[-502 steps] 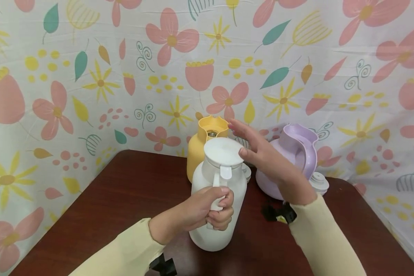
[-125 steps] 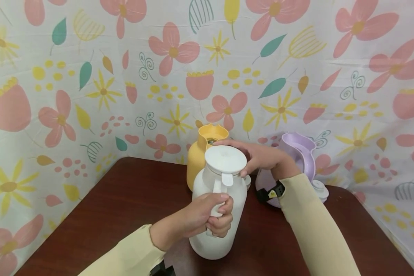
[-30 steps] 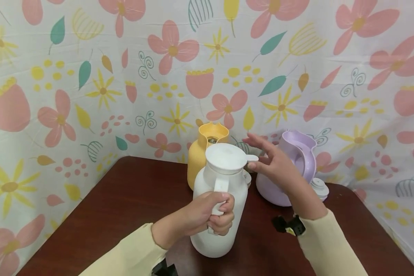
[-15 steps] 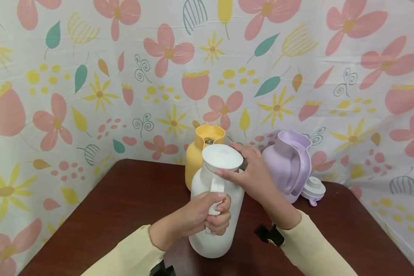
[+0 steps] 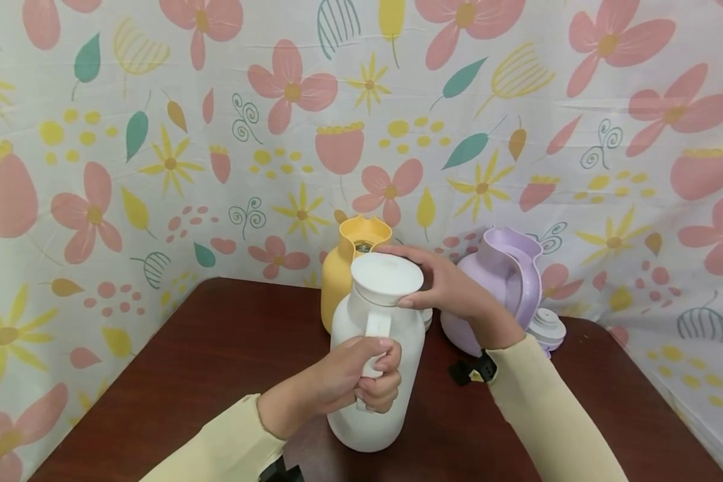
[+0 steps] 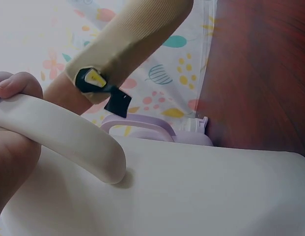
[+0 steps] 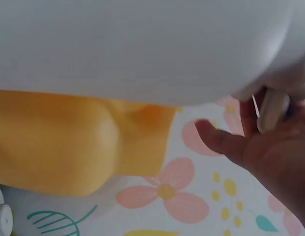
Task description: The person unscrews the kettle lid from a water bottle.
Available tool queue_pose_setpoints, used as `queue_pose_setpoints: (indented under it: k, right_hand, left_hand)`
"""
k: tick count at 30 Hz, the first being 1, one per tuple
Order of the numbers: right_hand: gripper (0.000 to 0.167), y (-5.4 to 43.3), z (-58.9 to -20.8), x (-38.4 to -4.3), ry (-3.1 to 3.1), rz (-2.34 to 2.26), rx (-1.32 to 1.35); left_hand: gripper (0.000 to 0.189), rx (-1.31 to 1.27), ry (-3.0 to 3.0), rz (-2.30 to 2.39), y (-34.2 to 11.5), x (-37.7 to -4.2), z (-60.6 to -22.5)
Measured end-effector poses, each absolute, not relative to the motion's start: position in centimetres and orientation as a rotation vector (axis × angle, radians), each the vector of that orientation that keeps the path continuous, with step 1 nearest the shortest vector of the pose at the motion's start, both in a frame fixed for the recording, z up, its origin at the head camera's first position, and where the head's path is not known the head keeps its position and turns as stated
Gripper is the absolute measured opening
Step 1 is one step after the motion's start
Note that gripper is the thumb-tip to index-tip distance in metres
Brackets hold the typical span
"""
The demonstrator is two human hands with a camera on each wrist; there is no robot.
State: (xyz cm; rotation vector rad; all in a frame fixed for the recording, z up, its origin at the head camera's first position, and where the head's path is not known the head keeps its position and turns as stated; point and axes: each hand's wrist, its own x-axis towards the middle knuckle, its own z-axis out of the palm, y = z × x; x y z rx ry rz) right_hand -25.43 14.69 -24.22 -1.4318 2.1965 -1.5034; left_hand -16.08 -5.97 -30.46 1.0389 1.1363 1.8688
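Note:
A white vacuum jug stands on the table in the middle of the head view, its handle toward me. My left hand grips that handle, fingers curled round it and thumb on top. The round white lid sits on the jug's neck. Reaching in from the right, my right hand holds the lid by its side, thumb at the near edge and fingers round the back. In the right wrist view a white lid tab shows beside the palm; in the head view it is hidden.
Close behind the jug stands a yellow jug with its top uncovered. A lilac jug stands behind the right forearm, a loose white stopper beside it. The dark wooden table meets a flowered cloth.
A second ago the lid tab pointed right, with my right hand apart beside it. That hand has since closed in on the lid and swung counterclockwise around it. My left hand keeps its grip.

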Motion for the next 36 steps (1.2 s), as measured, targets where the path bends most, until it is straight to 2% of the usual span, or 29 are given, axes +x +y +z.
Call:
queue_pose_setpoints:
  k: [5, 11, 22, 25, 28, 32, 36]
  right_hand:
    - [0.073, 15.4, -23.7, -26.8, 2.092, -1.381, -1.546]
    - [0.080, 15.6, -22.2, -27.9, 2.032, -1.174, -1.626]
    - [0.091, 15.5, -20.4, -29.6, 1.753, -0.955, -1.606]
    - [0.095, 16.5, -20.3, -28.4, 1.917, -1.009, -1.552]
    - [0.093, 17.1, -20.8, -25.6, 2.242, -1.173, -1.438]
    - [0.080, 16.0, -23.2, -21.1, 2.638, -1.536, -1.159]
    - [0.081, 14.5, -25.4, -18.7, 2.749, -1.717, -0.908]
  left_hand:
    - [0.030, 1.037, 1.144, 1.863, -5.8, -16.0, -30.4]
    - [0.029, 1.032, 1.146, 1.863, -5.8, -15.9, -30.4]
    - [0.030, 1.036, 1.145, 1.873, -5.6, -16.0, -30.6]
    - [0.029, 1.038, 1.147, 1.875, -5.6, -16.1, -30.5]
    - [0.030, 1.041, 1.146, 1.881, -5.7, -16.2, -30.5]
    - [0.030, 1.044, 1.149, 1.884, -6.0, -16.1, -30.5]
    - [0.030, 1.054, 1.156, 1.878, -6.0, -16.1, -30.5]
